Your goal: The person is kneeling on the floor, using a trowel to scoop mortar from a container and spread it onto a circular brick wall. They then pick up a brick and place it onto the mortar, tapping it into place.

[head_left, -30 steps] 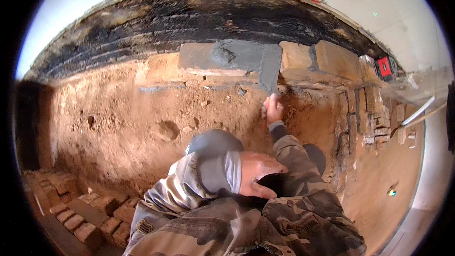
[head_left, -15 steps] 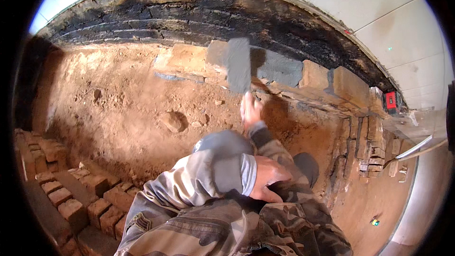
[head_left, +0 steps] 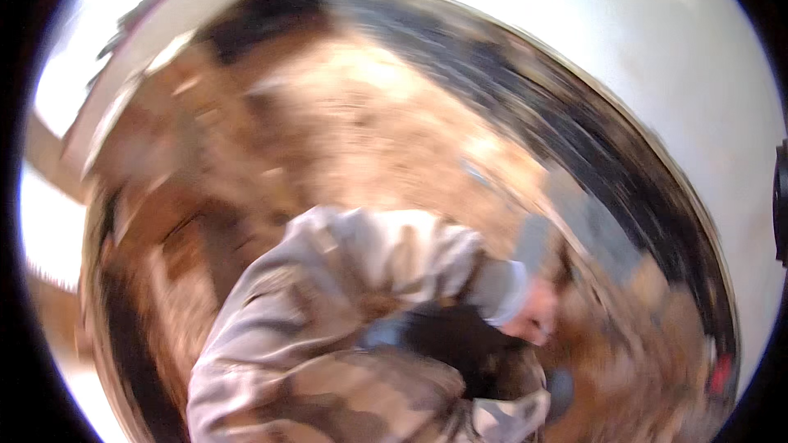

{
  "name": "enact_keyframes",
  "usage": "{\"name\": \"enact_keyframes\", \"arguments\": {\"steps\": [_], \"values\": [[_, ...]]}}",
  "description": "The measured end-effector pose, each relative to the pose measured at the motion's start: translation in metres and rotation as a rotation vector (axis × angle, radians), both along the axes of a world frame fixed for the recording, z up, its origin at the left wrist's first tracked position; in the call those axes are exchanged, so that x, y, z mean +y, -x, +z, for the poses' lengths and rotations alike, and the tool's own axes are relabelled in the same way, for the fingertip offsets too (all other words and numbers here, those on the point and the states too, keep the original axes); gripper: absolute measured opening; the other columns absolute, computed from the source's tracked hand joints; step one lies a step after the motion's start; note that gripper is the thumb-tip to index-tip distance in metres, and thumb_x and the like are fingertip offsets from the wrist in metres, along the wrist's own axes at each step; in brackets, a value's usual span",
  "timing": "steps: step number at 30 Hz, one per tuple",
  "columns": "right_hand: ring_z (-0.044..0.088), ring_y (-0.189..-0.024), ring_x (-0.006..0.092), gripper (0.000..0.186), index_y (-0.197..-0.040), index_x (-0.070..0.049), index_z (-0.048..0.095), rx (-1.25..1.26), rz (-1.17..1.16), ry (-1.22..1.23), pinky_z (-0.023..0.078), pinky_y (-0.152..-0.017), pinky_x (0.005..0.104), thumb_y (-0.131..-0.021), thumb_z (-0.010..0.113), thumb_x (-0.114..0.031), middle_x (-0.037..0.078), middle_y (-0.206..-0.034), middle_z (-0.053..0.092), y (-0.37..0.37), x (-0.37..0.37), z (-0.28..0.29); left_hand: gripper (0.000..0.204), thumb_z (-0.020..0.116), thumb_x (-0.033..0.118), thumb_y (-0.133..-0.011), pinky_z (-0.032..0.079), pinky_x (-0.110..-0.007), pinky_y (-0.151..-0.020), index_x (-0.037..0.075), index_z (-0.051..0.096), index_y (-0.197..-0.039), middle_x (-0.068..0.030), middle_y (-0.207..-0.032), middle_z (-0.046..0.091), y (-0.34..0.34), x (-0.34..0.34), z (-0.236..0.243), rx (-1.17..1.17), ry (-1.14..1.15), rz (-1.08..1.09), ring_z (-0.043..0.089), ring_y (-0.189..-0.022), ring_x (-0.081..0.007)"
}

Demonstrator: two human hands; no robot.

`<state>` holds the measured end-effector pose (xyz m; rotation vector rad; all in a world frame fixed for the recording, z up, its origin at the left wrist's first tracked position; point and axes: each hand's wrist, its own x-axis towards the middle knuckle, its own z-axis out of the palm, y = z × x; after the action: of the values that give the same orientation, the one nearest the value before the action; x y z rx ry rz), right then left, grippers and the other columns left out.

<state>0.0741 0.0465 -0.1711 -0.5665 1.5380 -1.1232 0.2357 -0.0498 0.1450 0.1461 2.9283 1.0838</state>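
Observation:
The whole picture is smeared by motion. My left hand [head_left: 533, 312], below a pale cuff and camouflage sleeve [head_left: 328, 279], hangs right of centre; its fingers are too blurred to read. Just above it shows the grey flat blade of a trowel [head_left: 532, 242]. My right hand cannot be seen; the trowel's handle is hidden too. Beyond the blade, grey mortar [head_left: 603, 230] lies along a low course of bricks beside the blackened wall base [head_left: 509, 90].
Loose brown earth [head_left: 369, 131] fills the middle ground. A pale wall [head_left: 657, 57] rises at the right. Blurred brickwork [head_left: 185, 279] stands at the left. A small red object [head_left: 721, 373] sits at the far right. Bright openings show at the left rim.
My view has swung left, so the wall and bricks now slant down to the right. The trowel appears lower and closer to my left hand; my right hand has gone from sight.

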Motion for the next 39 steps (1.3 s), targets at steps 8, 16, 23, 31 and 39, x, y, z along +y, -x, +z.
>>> {"name": "enact_keyframes", "arguments": {"steps": [8,16,23,31,39], "values": [[0.043,-0.049,0.0092,0.041,-0.073,-0.012,0.049,-0.041,0.025,0.038,0.035,-0.046,0.0275,-0.098,0.056,-0.043,-0.002,-0.056,0.045,-0.013,-0.031,0.008,0.040,0.055,0.038,-0.095,0.054,-0.042,-0.078,0.003,0.070,-0.109,-0.0177,-0.099,0.070,-0.195,-0.035,0.257,-0.791,0.489,0.974,0.067,-0.091,-0.0289],[0.042,-0.047,0.0090,0.041,-0.072,-0.011,0.049,-0.101,0.080,0.033,0.034,-0.044,0.0280,-0.098,0.057,-0.041,-0.002,-0.056,0.045,-0.012,-0.053,0.002,0.043,0.040,0.036,-0.101,0.039,-0.041,-0.102,0.008,0.055,-0.130,-0.0167,-0.130,0.055,-0.535,0.026,0.294,-0.669,1.196,2.201,0.052,-0.120,-0.0304],[0.041,-0.046,0.0088,0.040,-0.072,-0.010,0.049,-0.102,0.067,0.035,0.034,-0.043,0.0283,-0.098,0.058,-0.040,-0.003,-0.056,0.045,-0.005,-0.053,-0.003,0.058,0.043,0.050,-0.101,0.039,-0.038,-0.108,0.002,0.054,-0.133,-0.0191,-0.139,0.053,-0.624,0.068,0.259,-0.358,0.985,2.317,0.050,-0.129,-0.0309],[0.040,-0.044,0.0086,0.040,-0.072,-0.009,0.049,-0.120,0.029,0.071,0.033,-0.042,0.0288,-0.097,0.059,-0.038,-0.003,-0.056,0.045,0.000,-0.053,-0.010,0.098,0.084,0.029,-0.061,0.050,-0.034,-0.095,0.010,0.040,-0.147,-0.0149,-0.131,0.059,-0.561,0.128,0.275,-0.804,0.479,1.976,0.061,-0.111,-0.0251],[0.038,-0.043,0.0084,0.040,-0.072,-0.009,0.049,-0.129,-0.003,0.179,0.032,-0.041,0.0292,-0.097,0.061,-0.037,-0.003,-0.056,0.045,0.009,-0.062,-0.002,0.099,0.085,0.020,-0.056,0.043,-0.035,-0.104,0.000,0.043,-0.144,-0.0115,-0.131,0.058,-0.585,0.127,0.265,-0.438,0.554,1.812,0.054,-0.121,-0.0214]]}}
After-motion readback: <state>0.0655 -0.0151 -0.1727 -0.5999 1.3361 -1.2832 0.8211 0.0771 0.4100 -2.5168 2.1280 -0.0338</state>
